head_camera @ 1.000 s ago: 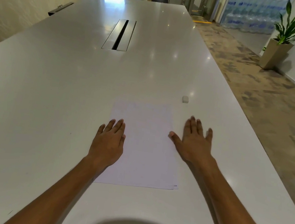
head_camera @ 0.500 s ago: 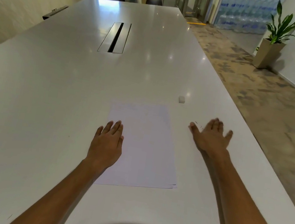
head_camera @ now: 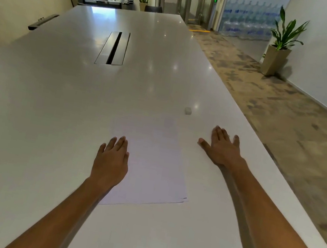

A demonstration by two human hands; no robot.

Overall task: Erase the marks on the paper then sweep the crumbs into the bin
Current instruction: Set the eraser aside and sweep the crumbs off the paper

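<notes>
A white sheet of paper (head_camera: 152, 161) lies flat on the long white table (head_camera: 49, 126) in front of me. My left hand (head_camera: 111, 160) rests flat on the paper's left edge, fingers straight. My right hand (head_camera: 222, 147) lies palm down on the bare table to the right of the paper, fingers spread, a little short of the table's right edge. A small white eraser (head_camera: 188, 110) sits on the table beyond the paper's far right corner, apart from both hands. No bin is in view, and crumbs are too small to make out.
A cable slot (head_camera: 113, 48) is set into the table's middle, farther away. The table's right edge drops to a carpeted floor (head_camera: 288, 123). A potted plant (head_camera: 278, 54) stands by the right wall.
My right hand slid right, away from the paper's edge, across the table toward its right side. My left hand stayed on the paper. The view tilted up a little.
</notes>
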